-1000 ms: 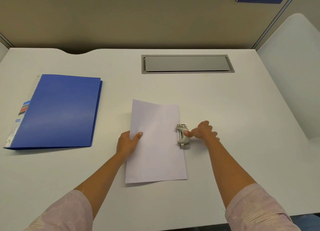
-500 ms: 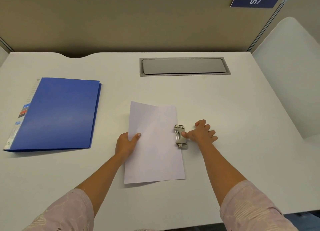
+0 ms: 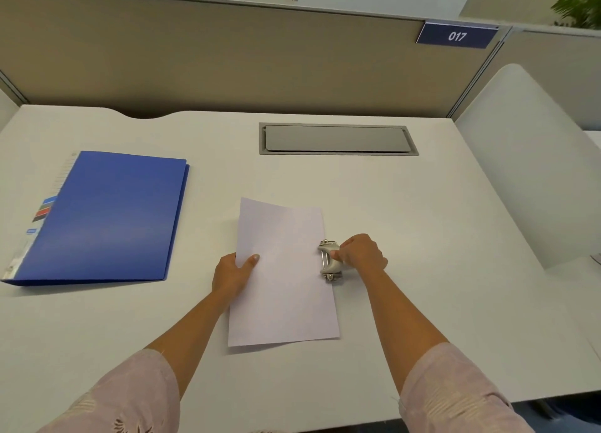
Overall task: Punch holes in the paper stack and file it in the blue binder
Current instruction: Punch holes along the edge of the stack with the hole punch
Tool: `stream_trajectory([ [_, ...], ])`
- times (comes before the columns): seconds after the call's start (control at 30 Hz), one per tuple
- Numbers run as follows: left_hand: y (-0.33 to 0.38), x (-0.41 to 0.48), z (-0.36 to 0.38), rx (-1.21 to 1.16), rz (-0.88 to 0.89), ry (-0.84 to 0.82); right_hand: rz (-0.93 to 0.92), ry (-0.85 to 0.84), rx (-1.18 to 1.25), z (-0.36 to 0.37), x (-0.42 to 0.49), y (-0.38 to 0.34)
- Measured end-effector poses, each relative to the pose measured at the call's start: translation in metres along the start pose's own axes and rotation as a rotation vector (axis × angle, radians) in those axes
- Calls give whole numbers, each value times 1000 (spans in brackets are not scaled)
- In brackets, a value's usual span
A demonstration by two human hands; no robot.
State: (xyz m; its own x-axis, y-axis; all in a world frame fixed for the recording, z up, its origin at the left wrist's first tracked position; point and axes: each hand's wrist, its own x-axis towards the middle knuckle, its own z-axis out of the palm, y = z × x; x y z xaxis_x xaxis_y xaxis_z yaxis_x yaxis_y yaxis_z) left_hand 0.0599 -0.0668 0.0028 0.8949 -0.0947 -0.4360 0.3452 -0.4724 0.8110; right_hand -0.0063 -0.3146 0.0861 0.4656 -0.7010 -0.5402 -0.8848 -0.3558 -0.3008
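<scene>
Right hand (image 3: 361, 253) gripping hole punch (image 3: 331, 261), left hand (image 3: 232, 271) pinching paper stack (image 3: 283, 279), white desk (image 3: 406, 237), beige partition (image 3: 227, 58).

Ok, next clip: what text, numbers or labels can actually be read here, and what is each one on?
"017": white digits on the dark blue sign at the top of the partition.
Spine label of the blue binder: coloured patches and small print, too small to read.
Paper stack and hole punch: no text visible.
</scene>
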Motion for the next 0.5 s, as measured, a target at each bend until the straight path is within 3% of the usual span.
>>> stream_trajectory([
  [0.5,-2,-5,2,-42,2,7,22,16,15,2,-10,-5],
])
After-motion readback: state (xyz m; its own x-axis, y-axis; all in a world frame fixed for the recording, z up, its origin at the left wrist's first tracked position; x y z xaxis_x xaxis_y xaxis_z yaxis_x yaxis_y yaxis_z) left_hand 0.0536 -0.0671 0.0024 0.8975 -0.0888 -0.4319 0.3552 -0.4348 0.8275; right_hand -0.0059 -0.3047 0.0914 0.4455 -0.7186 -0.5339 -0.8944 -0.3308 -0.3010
